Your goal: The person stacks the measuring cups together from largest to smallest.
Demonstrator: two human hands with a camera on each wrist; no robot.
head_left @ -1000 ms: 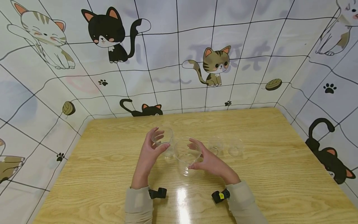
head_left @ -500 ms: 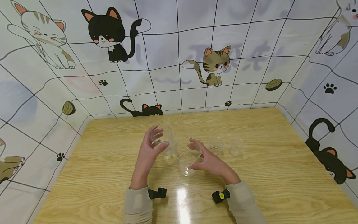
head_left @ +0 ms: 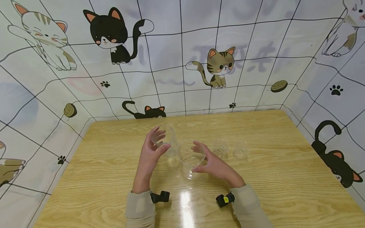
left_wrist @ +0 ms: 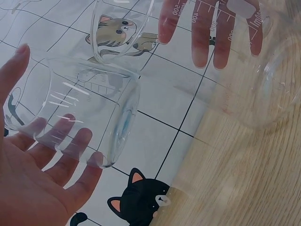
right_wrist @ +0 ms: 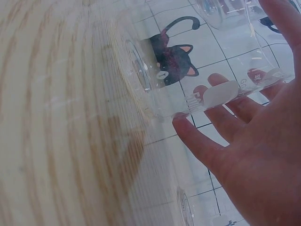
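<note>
The bare left hand (head_left: 151, 152) is shifting a clear, cylindrical glass beaker (head_left: 166, 134) slightly up-left in the head view

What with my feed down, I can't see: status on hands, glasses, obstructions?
Left hand holding mid-sized glass, seemingly raised. Right hand holding largest glass beside it. Two small glasses on table off to the right, not between the held pair.

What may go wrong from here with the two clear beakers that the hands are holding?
The left beaker and right beaker look close in the head view, so they might knock together. The left beaker looks smooth and may slip from the left hand. The right hand, moving sideways, could bump the small vessel beside it.
</note>
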